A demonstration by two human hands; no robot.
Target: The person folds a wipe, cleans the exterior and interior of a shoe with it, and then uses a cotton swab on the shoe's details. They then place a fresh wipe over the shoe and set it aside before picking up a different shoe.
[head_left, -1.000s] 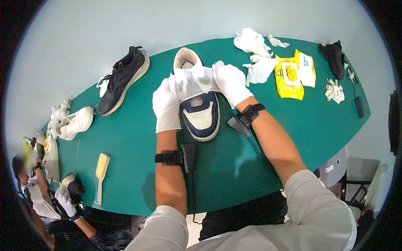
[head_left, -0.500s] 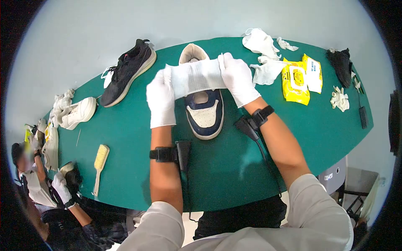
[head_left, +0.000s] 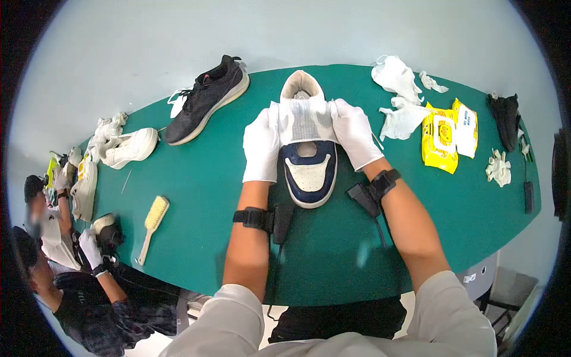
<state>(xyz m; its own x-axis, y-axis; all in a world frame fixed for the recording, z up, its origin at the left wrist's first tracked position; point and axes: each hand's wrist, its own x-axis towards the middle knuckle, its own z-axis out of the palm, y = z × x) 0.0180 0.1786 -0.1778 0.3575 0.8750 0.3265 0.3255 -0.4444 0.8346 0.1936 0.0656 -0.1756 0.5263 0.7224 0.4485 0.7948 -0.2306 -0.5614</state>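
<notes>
A navy-and-white sneaker (head_left: 307, 175) stands in front of me, its toe toward me. Stretched across its middle is a thin white wipe (head_left: 306, 124), and the dark shoe shows faintly through it. My gloved left hand (head_left: 260, 146) grips the wipe's left edge beside the shoe. On the other side, my gloved right hand (head_left: 355, 134) pinches the right edge. The wipe covers the lace area; the heel opening and the toe remain visible.
Left of the sneaker lie a black shoe (head_left: 205, 101), a white shoe (head_left: 132, 147) and a brush (head_left: 153, 223). To the right are crumpled white cloths (head_left: 401, 122), a yellow wipes pack (head_left: 439, 140) and a crumpled glove (head_left: 498, 168). Co-workers handle shoes at far left.
Both my hands have come closer together and lower with the wipe, which now drapes against the sneaker's middle rather than being held taut above it. The view has shifted slightly.
</notes>
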